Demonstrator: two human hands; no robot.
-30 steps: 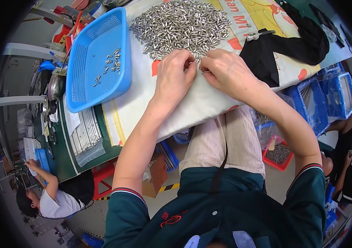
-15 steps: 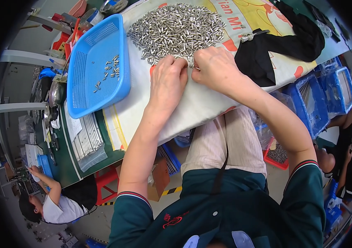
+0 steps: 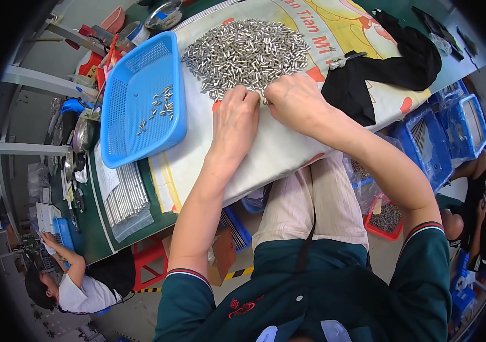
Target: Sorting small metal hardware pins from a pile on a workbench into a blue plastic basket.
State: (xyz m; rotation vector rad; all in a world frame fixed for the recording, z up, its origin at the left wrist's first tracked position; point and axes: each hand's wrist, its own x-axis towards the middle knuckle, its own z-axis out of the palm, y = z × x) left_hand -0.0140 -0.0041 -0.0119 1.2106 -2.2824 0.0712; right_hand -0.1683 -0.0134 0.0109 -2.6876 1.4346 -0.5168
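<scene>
A heap of small silver metal pins (image 3: 248, 54) is spread over a printed cloth (image 3: 214, 165) on the table. My left hand (image 3: 235, 117) is closed at the near edge of this heap, its thumb and fingertips pressed together. Close beside it, my right hand (image 3: 298, 102) is closed too, fingers curled inward and touching the nearest pins. The fingertips almost meet, and what they pinch is too small and hidden to make out. Left of the heap, a blue mesh basket (image 3: 181, 114) holds a scattering of similar pins.
Black fabric (image 3: 348, 94) and scissors (image 3: 348, 58) lie right of the heap. Metal rods in a plastic bag (image 3: 126, 199) rest at left. Blue crates (image 3: 425, 145) and a red bin of small parts (image 3: 385, 222) stand lower right. One person (image 3: 77, 279) sits at left, another (image 3: 482, 222) at right.
The view has shifted slightly, so table, basket and heap sit a little lower and to the right. My hands stay closed at the heap's near edge, their fingertips still close together.
</scene>
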